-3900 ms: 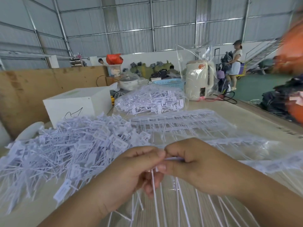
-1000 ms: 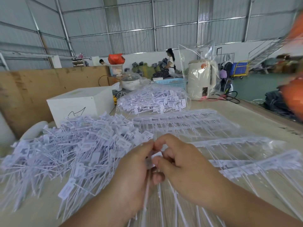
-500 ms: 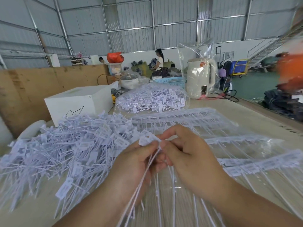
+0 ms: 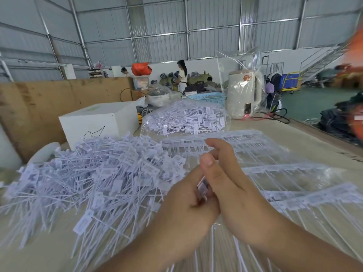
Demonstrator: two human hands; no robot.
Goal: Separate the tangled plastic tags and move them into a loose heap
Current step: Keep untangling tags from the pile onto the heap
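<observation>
Both hands meet at the frame's centre: the left hand [image 4: 184, 201] and right hand [image 4: 231, 185] curl around a blurred white tag [image 4: 202, 190], seemingly pinching it together. Loose tags [image 4: 94, 173] heap at left.

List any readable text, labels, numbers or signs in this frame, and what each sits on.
None can be read.
Loose heap of tags: printed heads, too small and blurred.
Bagged tags: print too small.
Tag strips: print blurred.
White box: a black line drawing, no words.
Kettle: orange sticker, illegible.
Table: dark marks at the right edge, illegible.
</observation>
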